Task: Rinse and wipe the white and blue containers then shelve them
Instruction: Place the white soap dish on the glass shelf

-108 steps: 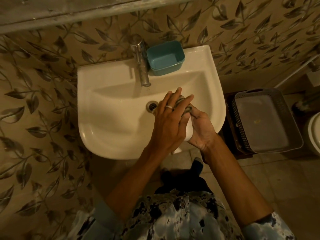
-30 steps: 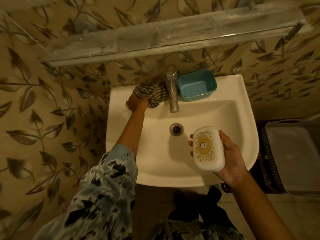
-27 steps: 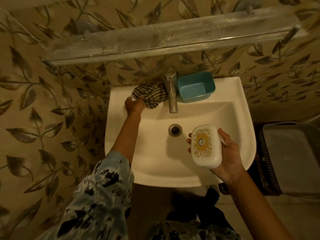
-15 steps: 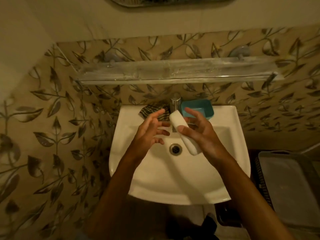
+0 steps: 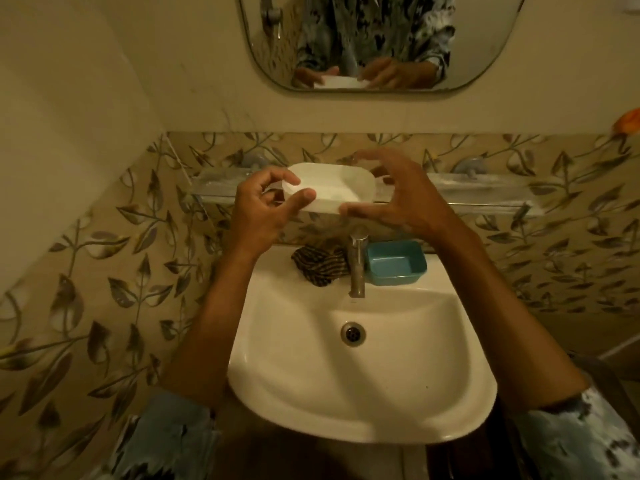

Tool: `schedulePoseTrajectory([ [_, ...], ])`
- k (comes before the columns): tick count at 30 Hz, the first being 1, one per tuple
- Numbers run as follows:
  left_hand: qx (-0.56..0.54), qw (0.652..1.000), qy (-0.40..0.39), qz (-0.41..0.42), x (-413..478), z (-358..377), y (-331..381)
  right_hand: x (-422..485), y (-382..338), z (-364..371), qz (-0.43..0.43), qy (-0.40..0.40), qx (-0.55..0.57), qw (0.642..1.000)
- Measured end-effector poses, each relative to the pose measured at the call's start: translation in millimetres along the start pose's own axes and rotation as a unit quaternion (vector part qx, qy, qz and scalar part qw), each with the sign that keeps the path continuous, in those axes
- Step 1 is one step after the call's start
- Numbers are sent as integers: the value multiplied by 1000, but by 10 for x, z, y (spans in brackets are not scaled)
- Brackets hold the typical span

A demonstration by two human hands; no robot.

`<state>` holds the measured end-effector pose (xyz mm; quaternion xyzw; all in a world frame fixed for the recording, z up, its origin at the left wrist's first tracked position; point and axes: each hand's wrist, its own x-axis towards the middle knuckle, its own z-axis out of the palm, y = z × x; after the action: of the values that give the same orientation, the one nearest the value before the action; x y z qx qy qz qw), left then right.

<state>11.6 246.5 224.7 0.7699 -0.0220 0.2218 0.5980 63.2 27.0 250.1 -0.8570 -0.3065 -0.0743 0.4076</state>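
Both my hands hold the white container (image 5: 332, 186) open side up, at the height of the glass shelf (image 5: 478, 194) above the sink. My left hand (image 5: 263, 206) pinches its left end between thumb and fingers. My right hand (image 5: 398, 195) grips its right end, fingers spread over the far rim. I cannot tell whether it touches the shelf. The blue container (image 5: 396, 262) stands empty on the sink's back ledge, right of the tap (image 5: 357, 263). A striped cloth (image 5: 320, 264) lies bunched on the ledge left of the tap.
The white sink (image 5: 363, 375) with its drain (image 5: 353, 333) is below my arms. A mirror (image 5: 377, 39) hangs above the shelf and reflects my hands and the container. Leaf-patterned tiles cover the wall.
My left hand left the cloth on the ledge and joined the right on the white container. Both hands lifted it from over the basin up to shelf height. The camera tilted upward.
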Motion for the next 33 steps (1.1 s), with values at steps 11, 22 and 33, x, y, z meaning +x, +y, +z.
schedulePoseTrajectory([
  [11, 192, 979, -32, 58, 570, -119, -280, 376, 248, 163, 58, 27, 19, 998],
  [22, 305, 944, -117, 52, 686, -70, -505, 354, 482, 353, 79, 19, -54, 995],
  [33, 253, 953, 91, 142, 127, -56, -535, -440, 683, 529, -47, 260, -102, 959],
])
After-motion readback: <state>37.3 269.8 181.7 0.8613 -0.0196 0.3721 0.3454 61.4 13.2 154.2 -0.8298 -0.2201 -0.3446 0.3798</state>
